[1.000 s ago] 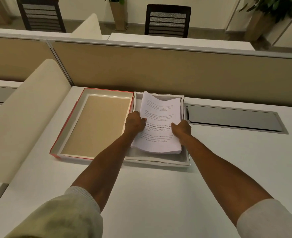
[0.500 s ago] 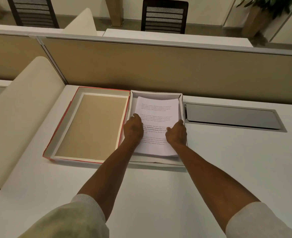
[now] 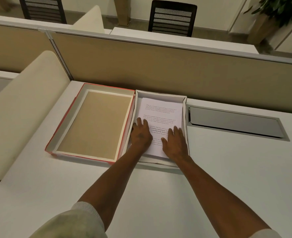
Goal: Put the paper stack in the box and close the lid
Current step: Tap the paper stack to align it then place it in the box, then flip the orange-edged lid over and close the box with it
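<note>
A white stack of printed paper (image 3: 160, 111) lies flat inside the shallow white box (image 3: 161, 93) on the desk. My left hand (image 3: 141, 134) rests palm down on the stack's near left part, fingers spread. On the near right part lies my right hand (image 3: 175, 143), also flat with fingers apart. Neither hand grips anything. The red-edged lid (image 3: 93, 124) lies upside down directly left of the box, touching its side, brown inner face up.
A tan partition wall (image 3: 159, 66) runs right behind the box. A grey cable flap (image 3: 234, 122) is set into the desk to the right. A cream curved divider (image 3: 21, 107) stands on the left. Chairs and plants are beyond the partition.
The stack was tilted and held by its near edge; it has dropped flat into the box. Both hands have let go and now lie flat on top.
</note>
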The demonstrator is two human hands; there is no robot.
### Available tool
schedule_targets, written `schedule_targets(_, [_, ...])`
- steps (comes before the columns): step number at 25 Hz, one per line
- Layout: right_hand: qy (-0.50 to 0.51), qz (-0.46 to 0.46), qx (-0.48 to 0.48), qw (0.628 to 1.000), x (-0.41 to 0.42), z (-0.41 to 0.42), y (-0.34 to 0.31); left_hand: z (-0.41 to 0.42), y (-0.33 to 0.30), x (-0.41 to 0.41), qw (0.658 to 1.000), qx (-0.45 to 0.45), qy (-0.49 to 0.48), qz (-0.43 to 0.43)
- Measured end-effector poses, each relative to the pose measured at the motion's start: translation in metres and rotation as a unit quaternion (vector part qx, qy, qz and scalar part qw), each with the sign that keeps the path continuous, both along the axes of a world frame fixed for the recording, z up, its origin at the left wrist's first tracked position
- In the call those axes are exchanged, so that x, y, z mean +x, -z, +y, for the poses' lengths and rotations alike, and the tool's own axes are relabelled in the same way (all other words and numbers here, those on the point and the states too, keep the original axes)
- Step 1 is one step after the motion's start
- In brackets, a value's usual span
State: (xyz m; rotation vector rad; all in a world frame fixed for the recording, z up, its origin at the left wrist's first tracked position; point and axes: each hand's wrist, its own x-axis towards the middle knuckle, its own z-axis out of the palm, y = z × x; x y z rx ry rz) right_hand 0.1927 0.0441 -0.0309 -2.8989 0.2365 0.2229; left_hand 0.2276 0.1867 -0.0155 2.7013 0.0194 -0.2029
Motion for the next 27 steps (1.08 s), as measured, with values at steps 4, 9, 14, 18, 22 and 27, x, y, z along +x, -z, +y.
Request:
schedule_targets(4, [-0.029,0.019,-0.017,0.999,-0.005,-0.005,0.001,0.004,0.002,-0.008,1.000,-0.014,0.003,0.017])
schedule_targets(9, [-0.023,-0.022,0.038,0.999,-0.020,0.001,-0.014,0.015,-0.006,-0.028,0.993,-0.081,0.035,-0.075])
schedule_targets(14, [-0.068,-0.064,0.113,0.989,-0.057,0.031,-0.021,0.065,-0.006,-0.072,0.967,-0.182,-0.087,-0.155])
schedule_targets(18, [-0.139,-0.049,0.111,0.983,-0.075,0.065,-0.027,0.119,-0.008,-0.095,0.963,-0.133,-0.161,-0.169])
schedule_targets(22, [-0.254,-0.039,0.073,0.964,-0.087,0.104,-0.032,0.168,-0.006,-0.108,0.957,-0.071,-0.236,-0.155])
schedule_targets(27, [-0.344,-0.009,-0.018,0.939,-0.095,0.130,-0.025,0.207,-0.001,-0.110,0.887,-0.193,-0.412,-0.078])
